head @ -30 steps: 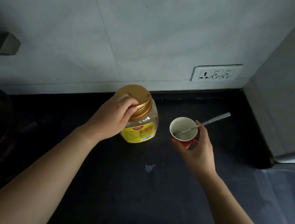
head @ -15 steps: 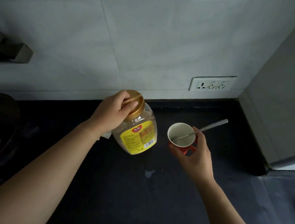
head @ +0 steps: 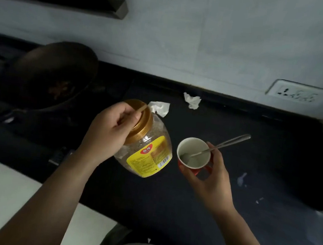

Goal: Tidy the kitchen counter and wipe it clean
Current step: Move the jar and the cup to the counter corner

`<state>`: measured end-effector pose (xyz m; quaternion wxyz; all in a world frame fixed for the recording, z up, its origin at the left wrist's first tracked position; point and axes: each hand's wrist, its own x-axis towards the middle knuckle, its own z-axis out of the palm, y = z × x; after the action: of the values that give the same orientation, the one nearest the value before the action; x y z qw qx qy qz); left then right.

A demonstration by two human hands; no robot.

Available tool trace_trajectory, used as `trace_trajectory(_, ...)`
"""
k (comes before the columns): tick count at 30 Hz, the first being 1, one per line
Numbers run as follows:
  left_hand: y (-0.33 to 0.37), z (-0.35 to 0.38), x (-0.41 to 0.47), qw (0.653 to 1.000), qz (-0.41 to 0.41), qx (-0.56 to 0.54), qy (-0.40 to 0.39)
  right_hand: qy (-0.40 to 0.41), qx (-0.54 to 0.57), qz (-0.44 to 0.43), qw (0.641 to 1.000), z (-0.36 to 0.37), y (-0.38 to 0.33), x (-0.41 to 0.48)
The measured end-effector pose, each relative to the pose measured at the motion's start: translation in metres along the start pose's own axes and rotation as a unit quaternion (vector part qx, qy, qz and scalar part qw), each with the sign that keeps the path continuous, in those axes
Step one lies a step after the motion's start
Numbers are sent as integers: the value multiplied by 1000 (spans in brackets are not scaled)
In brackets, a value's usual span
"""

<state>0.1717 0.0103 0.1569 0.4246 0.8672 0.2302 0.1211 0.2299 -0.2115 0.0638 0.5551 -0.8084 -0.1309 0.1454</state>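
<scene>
Left hand (head: 109, 131) is clamped on the gold lid handle of the plastic jar (head: 146, 153), which hangs tilted over the dark counter (head: 273, 155). Right hand (head: 210, 176) is wrapped around the red cup (head: 193, 156) (spoon (head: 219, 146) still inside). Biggest worry: that thin handle slipping or the lid popping, then the spoon tipping out. Crumpled tissues (head: 192, 100) sit by the wall.
</scene>
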Motion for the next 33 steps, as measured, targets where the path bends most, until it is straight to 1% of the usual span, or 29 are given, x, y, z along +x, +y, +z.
trace_trajectory(4,-29,-33,-59,996,-72,-15,54,-91,-26,-7,996,33,-1,-28)
trace_trajectory(9,-75,-77,-126,987,-118,-13,105,-185,-71,-39,979,82,-23,-67)
trace_trajectory(14,-122,-135,-187,971,-160,-40,172,-239,-97,-53,965,147,-45,-112)
trace_trajectory(19,-185,-196,-251,951,-222,-56,210,-275,-108,-55,954,248,-68,-168)
trace_trajectory(23,-236,-241,-305,941,-259,-26,218,-328,-99,-62,937,333,-85,-207)
trace_trajectory(25,-260,-264,-326,931,-273,-16,241,-361,-103,-66,924,368,-93,-218)
trace_trajectory(30,-310,-321,-347,897,-315,10,310,-406,-112,-71,904,434,-110,-221)
trace_trajectory(33,-338,-353,-342,885,-330,18,330,-422,-108,-77,897,478,-119,-216)
